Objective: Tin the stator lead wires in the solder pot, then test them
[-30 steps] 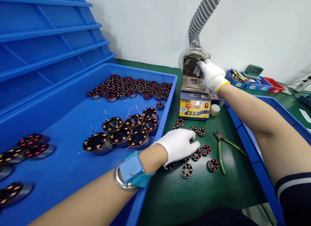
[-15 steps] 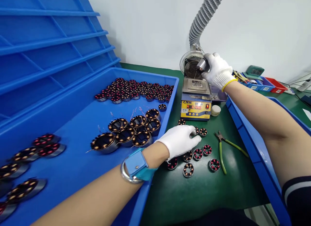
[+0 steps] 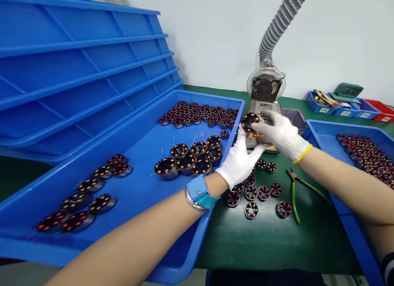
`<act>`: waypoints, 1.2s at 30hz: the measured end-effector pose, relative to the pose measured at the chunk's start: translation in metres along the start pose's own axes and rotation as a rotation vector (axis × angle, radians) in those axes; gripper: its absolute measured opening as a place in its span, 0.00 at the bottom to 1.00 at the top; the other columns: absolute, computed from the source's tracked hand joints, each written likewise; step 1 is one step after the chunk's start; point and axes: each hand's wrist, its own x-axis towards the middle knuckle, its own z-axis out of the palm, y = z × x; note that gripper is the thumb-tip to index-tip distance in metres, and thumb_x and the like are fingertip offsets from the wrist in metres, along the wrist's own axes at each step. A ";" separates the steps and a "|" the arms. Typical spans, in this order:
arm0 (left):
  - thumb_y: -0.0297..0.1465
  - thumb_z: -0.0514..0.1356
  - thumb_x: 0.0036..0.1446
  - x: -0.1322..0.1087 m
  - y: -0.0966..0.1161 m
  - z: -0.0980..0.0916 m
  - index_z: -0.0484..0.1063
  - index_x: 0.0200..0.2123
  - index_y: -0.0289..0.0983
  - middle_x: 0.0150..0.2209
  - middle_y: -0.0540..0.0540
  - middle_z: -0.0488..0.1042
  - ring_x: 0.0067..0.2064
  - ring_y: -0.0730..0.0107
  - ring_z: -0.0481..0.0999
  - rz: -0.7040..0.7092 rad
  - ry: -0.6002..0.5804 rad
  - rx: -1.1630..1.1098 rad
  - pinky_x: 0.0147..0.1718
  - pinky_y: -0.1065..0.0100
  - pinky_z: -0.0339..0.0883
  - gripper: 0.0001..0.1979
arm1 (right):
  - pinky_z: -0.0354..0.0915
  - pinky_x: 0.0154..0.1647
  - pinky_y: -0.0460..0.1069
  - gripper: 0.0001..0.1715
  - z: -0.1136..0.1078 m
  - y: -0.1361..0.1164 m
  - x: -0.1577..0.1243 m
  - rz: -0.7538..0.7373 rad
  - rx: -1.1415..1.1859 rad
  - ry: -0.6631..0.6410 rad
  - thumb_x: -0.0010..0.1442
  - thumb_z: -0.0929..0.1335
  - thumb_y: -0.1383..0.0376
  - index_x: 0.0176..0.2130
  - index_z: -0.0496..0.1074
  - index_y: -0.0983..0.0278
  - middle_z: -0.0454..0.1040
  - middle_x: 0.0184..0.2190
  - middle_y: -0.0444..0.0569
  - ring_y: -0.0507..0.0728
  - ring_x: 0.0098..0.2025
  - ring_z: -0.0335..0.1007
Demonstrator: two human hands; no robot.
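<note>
In front of the solder pot I hold a wound motor stator (image 3: 248, 122), a black ring with copper coils and thin wire ends sticking out. My right hand (image 3: 278, 132), in a white glove with greyed fingertips, is closed on its right side. My left hand (image 3: 238, 161), also gloved, comes up from below with thumb and fingers apart. Its fingertips are at the stator's lower left edge; whether they press on it is unclear. Under the hands, several small stators (image 3: 251, 210) with red or copper coils lie on the green table (image 3: 277, 245).
The solder pot (image 3: 272, 148) is partly hidden behind my hands, below a fan (image 3: 266, 89) and duct (image 3: 285, 21). Green-handled cutters (image 3: 294, 195) lie at right. Blue trays of stators flank the work area, left (image 3: 147, 253) and right (image 3: 338, 204). Stacked trays (image 3: 92, 72) stand behind.
My right hand has brought the stator down and towards me from above the solder pot. My left hand has risen from the small stators to meet it. The view has turned left.
</note>
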 end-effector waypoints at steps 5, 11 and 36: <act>0.36 0.66 0.48 0.007 0.000 -0.003 0.65 0.50 0.37 0.52 0.39 0.76 0.51 0.59 0.76 -0.064 0.240 -0.087 0.53 0.61 0.68 0.26 | 0.71 0.46 0.64 0.32 0.011 -0.018 -0.029 0.125 0.192 -0.286 0.50 0.73 0.43 0.47 0.73 0.59 0.77 0.37 0.51 0.63 0.40 0.75; 0.31 0.70 0.39 0.006 0.005 -0.008 0.69 0.38 0.34 0.41 0.43 0.78 0.45 0.60 0.77 -0.046 0.159 -0.229 0.50 0.58 0.70 0.21 | 0.69 0.22 0.49 0.27 0.005 -0.012 -0.022 0.490 0.658 -0.506 0.52 0.71 0.42 0.27 0.66 0.62 0.65 0.18 0.42 0.51 0.19 0.63; 0.44 0.65 0.51 0.010 -0.011 -0.002 0.53 0.67 0.34 0.64 0.32 0.62 0.57 0.52 0.72 -0.357 -0.279 0.190 0.56 0.57 0.65 0.45 | 0.69 0.47 0.62 0.22 -0.046 0.046 0.116 0.025 -0.675 0.186 0.50 0.69 0.57 0.45 0.74 0.61 0.77 0.42 0.54 0.68 0.46 0.73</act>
